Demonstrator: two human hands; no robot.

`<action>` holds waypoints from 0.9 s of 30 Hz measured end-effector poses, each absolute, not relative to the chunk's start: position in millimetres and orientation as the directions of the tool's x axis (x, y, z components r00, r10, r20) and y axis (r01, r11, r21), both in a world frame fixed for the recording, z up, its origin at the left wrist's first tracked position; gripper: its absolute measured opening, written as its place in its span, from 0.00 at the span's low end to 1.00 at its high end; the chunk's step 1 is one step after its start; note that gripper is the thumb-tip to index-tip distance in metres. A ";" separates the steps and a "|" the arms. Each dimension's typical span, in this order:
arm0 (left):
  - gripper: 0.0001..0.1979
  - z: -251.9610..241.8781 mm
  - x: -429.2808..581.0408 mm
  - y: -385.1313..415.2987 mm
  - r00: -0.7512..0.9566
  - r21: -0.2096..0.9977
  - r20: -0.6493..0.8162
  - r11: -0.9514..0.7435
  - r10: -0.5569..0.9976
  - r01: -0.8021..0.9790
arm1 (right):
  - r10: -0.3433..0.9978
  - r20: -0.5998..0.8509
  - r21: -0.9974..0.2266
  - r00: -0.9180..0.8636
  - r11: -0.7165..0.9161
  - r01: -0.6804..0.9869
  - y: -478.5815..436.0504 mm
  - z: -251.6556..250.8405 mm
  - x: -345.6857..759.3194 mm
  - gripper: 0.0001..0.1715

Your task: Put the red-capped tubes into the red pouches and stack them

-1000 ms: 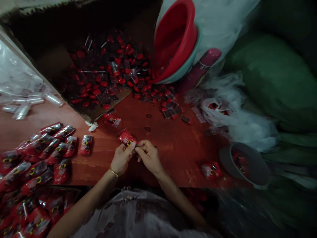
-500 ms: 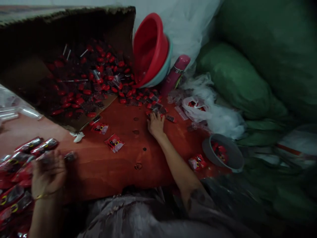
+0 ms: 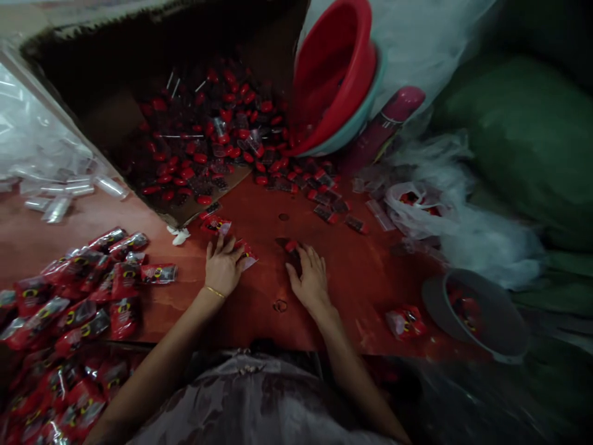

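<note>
Left hand (image 3: 223,266) flat, fingers spread on a red printed plastic sachet (image 3: 247,254) lying on the reddish wooden table (image 3: 259,216). Right hand (image 3: 311,279) loosely open, fingertips at a small red piece (image 3: 291,245). Further left, heaped red sachets (image 3: 88,290).

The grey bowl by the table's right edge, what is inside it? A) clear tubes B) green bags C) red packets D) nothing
C: the grey bowl holds a few red packets, like the one lying loose on the table just left of it.
</note>
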State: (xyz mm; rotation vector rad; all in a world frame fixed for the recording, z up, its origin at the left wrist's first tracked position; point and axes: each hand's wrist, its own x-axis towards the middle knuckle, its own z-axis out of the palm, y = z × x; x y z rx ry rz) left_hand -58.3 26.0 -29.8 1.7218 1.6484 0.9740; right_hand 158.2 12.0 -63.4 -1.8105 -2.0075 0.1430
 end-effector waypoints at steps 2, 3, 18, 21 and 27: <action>0.11 -35.5 -60.8 30.1 0.003 0.784 0.117 -0.094 0.993 0.613 | 0.963 0.261 -0.361 -0.062 0.157 0.919 10.6 -61.3 155.7 0.27; 0.10 -37.4 -61.8 30.6 -0.001 0.792 0.120 -0.095 0.993 0.603 | 0.959 0.275 -0.363 -0.070 0.171 0.916 10.1 -58.9 153.9 0.25; 0.12 -13.0 -47.1 10.0 0.021 0.528 0.392 -0.244 0.920 0.814 | 0.983 0.179 -0.898 -0.024 0.174 0.405 -3.5 -29.1 91.1 0.18; 0.14 -5.7 -40.2 4.6 -0.084 0.709 0.362 -0.216 0.928 0.671 | 0.991 0.131 -0.960 -0.002 0.128 0.250 3.5 -29.5 84.7 0.16; 0.20 -11.8 -26.8 -1.4 -0.139 0.931 -0.294 0.250 0.946 -0.265 | 0.969 0.229 -0.916 0.094 0.182 0.358 4.1 -30.8 82.4 0.17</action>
